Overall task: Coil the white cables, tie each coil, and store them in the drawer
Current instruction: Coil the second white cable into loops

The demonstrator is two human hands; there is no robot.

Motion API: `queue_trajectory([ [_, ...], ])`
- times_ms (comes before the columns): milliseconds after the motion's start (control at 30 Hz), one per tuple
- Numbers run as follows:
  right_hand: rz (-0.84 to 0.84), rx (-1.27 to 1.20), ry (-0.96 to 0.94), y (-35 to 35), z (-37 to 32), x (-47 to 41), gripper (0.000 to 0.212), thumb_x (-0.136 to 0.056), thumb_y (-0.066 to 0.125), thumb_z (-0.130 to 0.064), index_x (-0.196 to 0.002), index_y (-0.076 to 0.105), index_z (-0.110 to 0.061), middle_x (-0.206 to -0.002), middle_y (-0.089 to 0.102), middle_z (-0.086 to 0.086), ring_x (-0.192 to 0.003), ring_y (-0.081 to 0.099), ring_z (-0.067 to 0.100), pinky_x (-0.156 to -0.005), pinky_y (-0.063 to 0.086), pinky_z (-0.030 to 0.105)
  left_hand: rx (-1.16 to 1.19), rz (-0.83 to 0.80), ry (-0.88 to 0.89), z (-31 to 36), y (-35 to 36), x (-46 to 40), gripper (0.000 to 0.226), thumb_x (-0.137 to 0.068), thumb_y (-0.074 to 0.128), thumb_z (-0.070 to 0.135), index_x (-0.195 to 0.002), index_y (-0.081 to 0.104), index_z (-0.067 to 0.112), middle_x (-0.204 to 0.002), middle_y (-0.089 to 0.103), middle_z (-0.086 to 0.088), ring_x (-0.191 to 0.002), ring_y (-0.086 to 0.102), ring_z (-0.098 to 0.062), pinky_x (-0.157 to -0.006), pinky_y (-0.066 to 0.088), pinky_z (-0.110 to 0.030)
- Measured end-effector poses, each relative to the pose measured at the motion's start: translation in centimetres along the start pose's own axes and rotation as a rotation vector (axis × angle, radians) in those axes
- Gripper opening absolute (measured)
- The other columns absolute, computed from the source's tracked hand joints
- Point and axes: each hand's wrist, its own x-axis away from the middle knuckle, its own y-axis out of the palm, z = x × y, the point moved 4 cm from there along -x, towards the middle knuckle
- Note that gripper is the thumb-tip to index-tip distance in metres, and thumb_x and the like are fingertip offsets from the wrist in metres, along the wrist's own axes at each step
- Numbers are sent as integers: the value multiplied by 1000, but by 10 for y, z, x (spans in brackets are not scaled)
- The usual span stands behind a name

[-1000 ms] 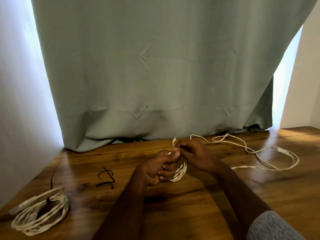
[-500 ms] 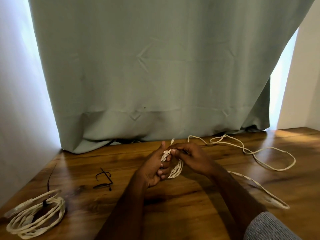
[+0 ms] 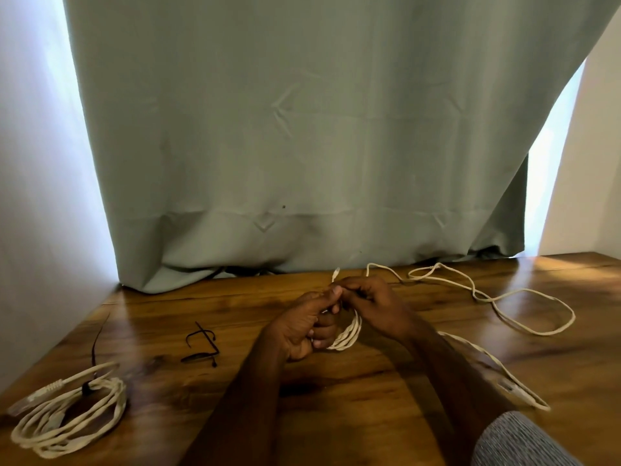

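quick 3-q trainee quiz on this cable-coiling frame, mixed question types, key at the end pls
1. True or false: the finished coil at the table's left end already has a dark tie round it.
2. Multiple choice: the small coil being wound is held by A) the left hand alone, B) both the left hand and the right hand, C) neither hand.
3. Fill in: the uncoiled length of cable trails across the table to the person's ____ side.

Key: 1 true; 2 B; 3 right
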Motion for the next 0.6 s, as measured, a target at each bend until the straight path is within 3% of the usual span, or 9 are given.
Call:
queue_trajectory([
  [100, -40, -83, 81, 1, -3, 3, 25, -104, 54, -13, -92, 74, -19, -70, 69, -7, -58, 55, -1, -56, 40, 14, -19, -23, -65, -1, 3, 1, 43, -92, 54, 48, -69, 54, 12, -43, 24, 6, -30, 21, -5, -37, 18, -16],
  [300, 12, -186, 172, 1, -8, 7, 29, -106, 48, -10, -94, 69, 4, -57, 63, -11, -49, 49, -3, -51, 36, 10, 18, 11, -77, -1, 2, -4, 51, -93, 49, 57, -63, 50, 15, -43, 23, 5, -31, 19, -6, -38, 15, -19],
  [467, 87, -235, 323, -3, -4, 2, 30, -101, 56, -40, -104, 67, -12, -70, 64, 6, -58, 51, 21, -47, 31, 23, 116, 107, 65, 2, 5, -10, 46, -94, 49, 52, -65, 46, 16, -45, 36, -1, -30, 21, -6, -38, 14, -15],
  [533, 36, -253, 402, -3, 0, 3, 29, -101, 55, -44, -108, 65, -18, -67, 65, 3, -50, 50, 13, -46, 28, 22, 173, 140, 92, 2, 5, -12, 46, -97, 45, 50, -66, 44, 16, -45, 43, -4, -28, 23, -7, -35, 16, -14],
  [600, 32, -255, 403, -2, 1, 2, 27, -104, 50, -38, -112, 63, -15, -63, 61, 0, -43, 46, 7, -43, 27, 21, 197, 168, 109, 2, 5, -13, 48, -100, 42, 49, -64, 44, 17, -42, 35, 0, -29, 24, -8, -36, 18, -17],
])
